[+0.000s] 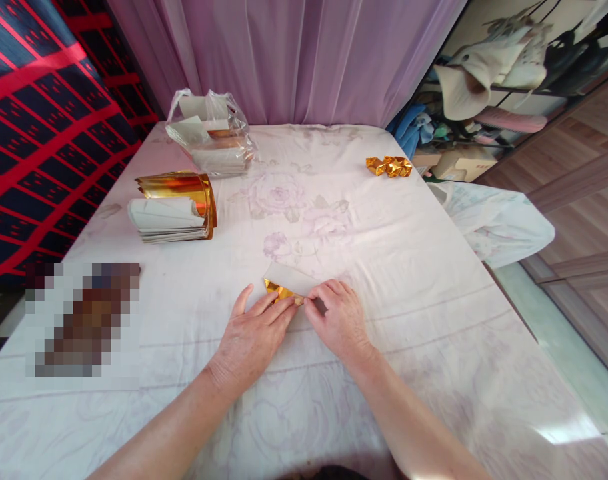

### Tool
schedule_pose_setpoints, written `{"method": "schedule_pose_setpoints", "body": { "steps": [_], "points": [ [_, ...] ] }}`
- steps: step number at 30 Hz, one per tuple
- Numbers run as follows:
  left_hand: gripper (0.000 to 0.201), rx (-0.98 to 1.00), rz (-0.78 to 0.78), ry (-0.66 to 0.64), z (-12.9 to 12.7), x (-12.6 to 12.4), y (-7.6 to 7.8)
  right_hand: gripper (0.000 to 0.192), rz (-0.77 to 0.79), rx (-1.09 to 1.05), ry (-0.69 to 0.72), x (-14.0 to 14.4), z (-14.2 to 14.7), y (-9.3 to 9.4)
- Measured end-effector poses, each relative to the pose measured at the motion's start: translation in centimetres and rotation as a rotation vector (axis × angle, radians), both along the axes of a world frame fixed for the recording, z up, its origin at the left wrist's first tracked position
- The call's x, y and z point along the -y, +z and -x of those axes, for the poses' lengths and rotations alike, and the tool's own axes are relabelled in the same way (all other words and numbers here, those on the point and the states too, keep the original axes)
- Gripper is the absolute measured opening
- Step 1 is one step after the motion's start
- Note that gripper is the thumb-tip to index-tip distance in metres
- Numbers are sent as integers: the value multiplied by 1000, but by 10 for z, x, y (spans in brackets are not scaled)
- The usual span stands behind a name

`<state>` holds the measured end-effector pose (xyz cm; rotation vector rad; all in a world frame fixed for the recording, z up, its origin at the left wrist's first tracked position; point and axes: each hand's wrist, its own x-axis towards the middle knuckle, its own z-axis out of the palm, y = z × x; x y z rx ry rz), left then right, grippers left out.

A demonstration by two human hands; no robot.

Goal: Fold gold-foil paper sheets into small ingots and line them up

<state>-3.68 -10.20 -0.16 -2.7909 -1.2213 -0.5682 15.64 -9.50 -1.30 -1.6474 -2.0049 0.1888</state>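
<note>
A sheet of gold foil paper [289,275] lies partly folded on the cloth-covered table, its pale back facing up and a strip of shiny gold along the near edge. My left hand [254,333] rests on it with fingers stretched out, the fingertips pressing on the gold fold and the thumb spread away. At the paper's right end, my right hand [338,317] pinches the corner between thumb and fingers. Those fingers hide that corner. Farther back on the right sit several folded gold paper pieces [389,167], close together.
A stack of gold foil sheets [177,213], bent over, stands at the left. Behind it is a clear plastic bag [211,137] of paper sheets. A pixelated patch [87,320] covers something at the left edge. Shelves with a hat [464,87] and a white bag [504,223] flank the right side.
</note>
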Motion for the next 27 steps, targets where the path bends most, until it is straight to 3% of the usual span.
{"method": "schedule_pose_setpoints", "body": {
  "steps": [27],
  "points": [
    [33, -12, -11, 7, 0, 0, -2, 8, 7, 21, -17, 1, 1, -1]
  ]
}}
